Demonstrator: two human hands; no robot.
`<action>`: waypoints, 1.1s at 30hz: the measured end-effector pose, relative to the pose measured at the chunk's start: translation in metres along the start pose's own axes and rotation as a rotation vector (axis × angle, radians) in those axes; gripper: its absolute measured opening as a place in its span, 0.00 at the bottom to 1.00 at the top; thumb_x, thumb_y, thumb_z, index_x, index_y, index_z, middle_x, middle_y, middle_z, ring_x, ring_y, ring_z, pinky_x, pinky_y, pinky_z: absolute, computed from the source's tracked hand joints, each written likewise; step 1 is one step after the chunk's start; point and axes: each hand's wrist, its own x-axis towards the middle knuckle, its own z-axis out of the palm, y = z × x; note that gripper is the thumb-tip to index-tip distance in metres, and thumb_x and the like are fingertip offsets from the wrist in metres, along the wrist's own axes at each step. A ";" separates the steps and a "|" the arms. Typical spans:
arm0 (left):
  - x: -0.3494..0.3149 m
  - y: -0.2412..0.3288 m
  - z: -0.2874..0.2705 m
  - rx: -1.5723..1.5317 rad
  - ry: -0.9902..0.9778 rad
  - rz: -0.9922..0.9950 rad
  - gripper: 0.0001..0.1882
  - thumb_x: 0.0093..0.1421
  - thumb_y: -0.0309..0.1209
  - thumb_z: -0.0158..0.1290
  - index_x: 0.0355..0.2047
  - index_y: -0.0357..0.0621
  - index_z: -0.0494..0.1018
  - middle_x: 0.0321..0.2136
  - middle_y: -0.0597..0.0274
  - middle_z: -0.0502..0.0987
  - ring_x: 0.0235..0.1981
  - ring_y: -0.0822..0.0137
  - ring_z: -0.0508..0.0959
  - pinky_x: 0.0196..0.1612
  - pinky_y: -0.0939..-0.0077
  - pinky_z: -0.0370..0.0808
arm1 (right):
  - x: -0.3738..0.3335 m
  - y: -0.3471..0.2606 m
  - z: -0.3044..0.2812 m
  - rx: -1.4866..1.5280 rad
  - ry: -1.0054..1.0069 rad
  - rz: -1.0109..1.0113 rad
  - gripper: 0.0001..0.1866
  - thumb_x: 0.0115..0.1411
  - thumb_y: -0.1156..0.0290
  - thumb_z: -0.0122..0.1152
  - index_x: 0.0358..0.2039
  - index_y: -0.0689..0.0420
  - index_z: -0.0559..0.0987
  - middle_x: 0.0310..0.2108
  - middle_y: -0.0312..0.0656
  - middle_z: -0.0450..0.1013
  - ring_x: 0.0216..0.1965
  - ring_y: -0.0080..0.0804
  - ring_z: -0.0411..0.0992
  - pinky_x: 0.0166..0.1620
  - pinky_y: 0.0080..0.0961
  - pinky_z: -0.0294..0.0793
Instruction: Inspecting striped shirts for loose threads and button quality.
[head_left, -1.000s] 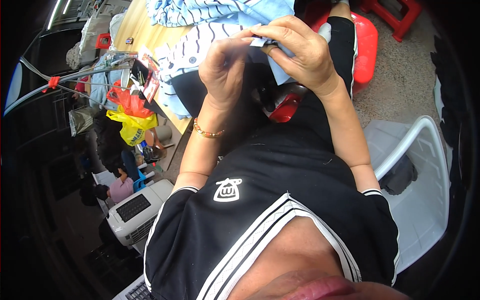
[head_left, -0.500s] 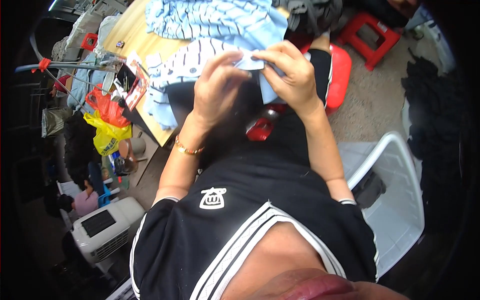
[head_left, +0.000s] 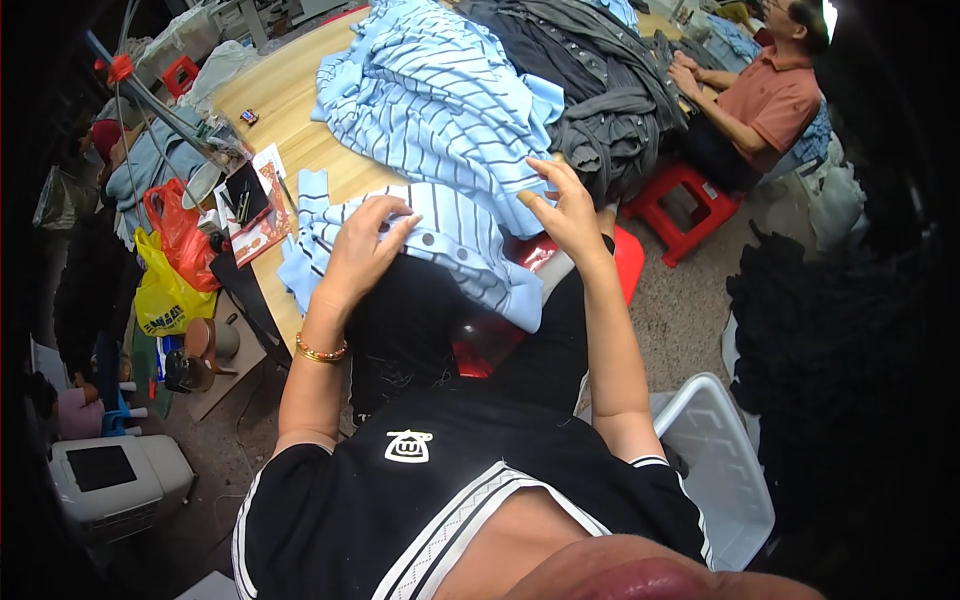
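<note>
A light-blue shirt with dark stripes and dark round buttons (head_left: 460, 255) lies across my lap and the table's near edge. My left hand (head_left: 365, 250) is at its buttoned strip, thumb and forefinger nearly together on the cloth. Over the garment's right side, my right hand (head_left: 570, 215) has its thumb and fingers apart, holding nothing. Just beyond both hands is a heap of blue striped garments (head_left: 420, 100), its near part meeting the shirt.
Dark grey buttoned garments (head_left: 600, 110) are piled at the back right of the wooden table (head_left: 275, 95). A person (head_left: 765, 105) sits there by a red stool (head_left: 685, 210). Plastic bags (head_left: 175, 285) hang at left; a white plastic basket (head_left: 725, 460) stands at lower right.
Both hands were close together, pinching the raised pale cloth. They have now parted, the right one letting go, and the shirt lies lower. The view has shifted to show more of the table.
</note>
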 end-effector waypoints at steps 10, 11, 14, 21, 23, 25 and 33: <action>0.003 -0.033 0.001 -0.237 -0.131 -0.118 0.17 0.64 0.40 0.53 0.39 0.36 0.77 0.39 0.54 0.78 0.41 0.58 0.78 0.47 0.70 0.71 | 0.123 0.069 0.041 -0.374 0.005 0.240 0.28 0.53 0.55 0.67 0.53 0.55 0.79 0.42 0.50 0.79 0.42 0.47 0.78 0.45 0.37 0.75; 0.002 -0.033 -0.001 -0.228 -0.120 -0.106 0.17 0.64 0.40 0.53 0.39 0.36 0.77 0.38 0.54 0.78 0.42 0.58 0.78 0.47 0.70 0.71 | 0.123 0.065 0.044 -0.354 0.025 0.171 0.19 0.55 0.58 0.64 0.44 0.54 0.84 0.40 0.52 0.79 0.45 0.51 0.77 0.48 0.40 0.74; 0.009 -0.031 -0.007 -0.252 -0.016 -0.089 0.17 0.62 0.35 0.57 0.46 0.37 0.74 0.45 0.51 0.76 0.45 0.56 0.78 0.50 0.68 0.73 | 0.117 0.026 0.035 -0.302 0.069 -0.109 0.11 0.57 0.67 0.62 0.40 0.54 0.84 0.32 0.46 0.75 0.34 0.46 0.76 0.38 0.36 0.74; 0.116 -0.042 -0.023 0.418 0.246 0.456 0.28 0.55 0.21 0.56 0.58 0.51 0.68 0.56 0.55 0.71 0.51 0.52 0.75 0.55 0.60 0.72 | 0.050 -0.077 0.006 -0.601 0.012 -0.769 0.13 0.53 0.76 0.63 0.40 0.52 0.82 0.34 0.35 0.74 0.35 0.32 0.75 0.37 0.29 0.73; 0.141 -0.061 -0.014 0.642 0.050 0.458 0.38 0.56 0.18 0.54 0.65 0.61 0.62 0.65 0.57 0.63 0.62 0.54 0.68 0.61 0.59 0.68 | 0.025 -0.082 0.008 -0.614 -0.019 -0.811 0.15 0.51 0.76 0.62 0.41 0.51 0.82 0.36 0.33 0.73 0.34 0.28 0.74 0.38 0.26 0.72; 0.157 -0.100 0.003 0.819 -0.068 0.541 0.29 0.57 0.22 0.54 0.59 0.55 0.67 0.57 0.59 0.71 0.57 0.55 0.71 0.61 0.54 0.66 | 0.000 -0.074 0.009 -0.602 -0.067 -0.739 0.16 0.51 0.75 0.61 0.42 0.50 0.82 0.36 0.32 0.73 0.33 0.27 0.74 0.38 0.25 0.71; 0.155 -0.077 -0.043 0.290 -0.179 0.561 0.06 0.53 0.19 0.62 0.31 0.38 0.75 0.30 0.59 0.76 0.34 0.62 0.77 0.40 0.73 0.74 | -0.035 -0.026 -0.037 -0.608 0.043 -0.542 0.19 0.50 0.75 0.63 0.44 0.47 0.83 0.37 0.35 0.76 0.35 0.31 0.75 0.37 0.28 0.71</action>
